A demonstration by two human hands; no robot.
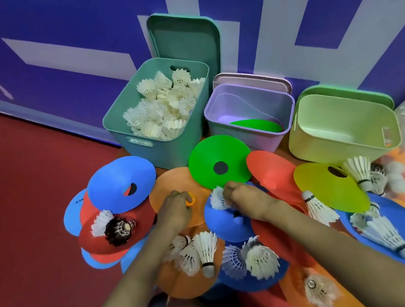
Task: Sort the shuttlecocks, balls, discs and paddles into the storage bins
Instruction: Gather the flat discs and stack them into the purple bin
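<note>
My right hand (237,195) is curled round a white shuttlecock (216,199), just below the green disc (212,157) mid-frame, with the feathers sticking out left of my fingers. The teal bin (142,148) with all the shuttlecocks sits up and to the left, past that disc. Funny thing: my left hand (175,209) is actually closer to that bin, but it's pinching what looks like a small orange ball (190,201). So the right probably has to reach up-left across.

A dark red floor (23,200) meets a blue wall (57,56) bearing large pale lilac block shapes (270,30).
</note>
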